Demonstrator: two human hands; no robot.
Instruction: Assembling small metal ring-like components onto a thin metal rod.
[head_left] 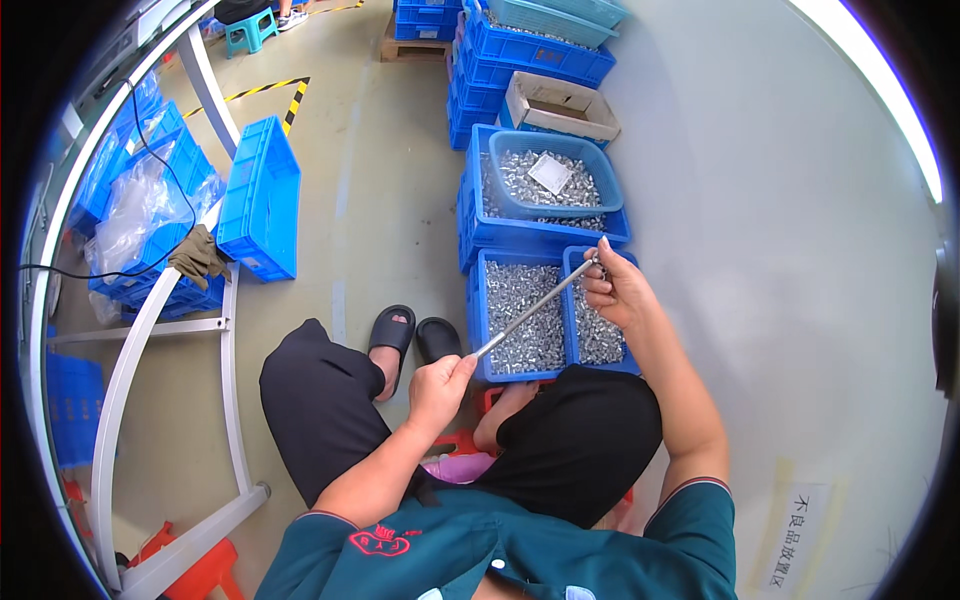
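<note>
A thin straight metal rod point(540, 306) slants up to the right between my hands, over a blue bin point(474, 325) of small silvery metal parts point(538, 345). My left hand point(438, 392) is closed round the rod's lower end, above my lap. At its upper end, my right hand point(622, 290) has its fingers curled, with the thumb pointing up. A small shiny metal part shows at these fingertips, touching or right beside the rod's tip; its exact shape is too small to tell. Below the right hand stands a narrower blue container of similar parts point(598, 335).
Beyond stands another bin with a light blue basket point(612, 180) of metal parts and a white card point(550, 174). Farther back are an open carton point(560, 105) and stacked blue crates. A white wall rises at right. At left are a metal frame point(228, 370) and an upended blue crate point(262, 205).
</note>
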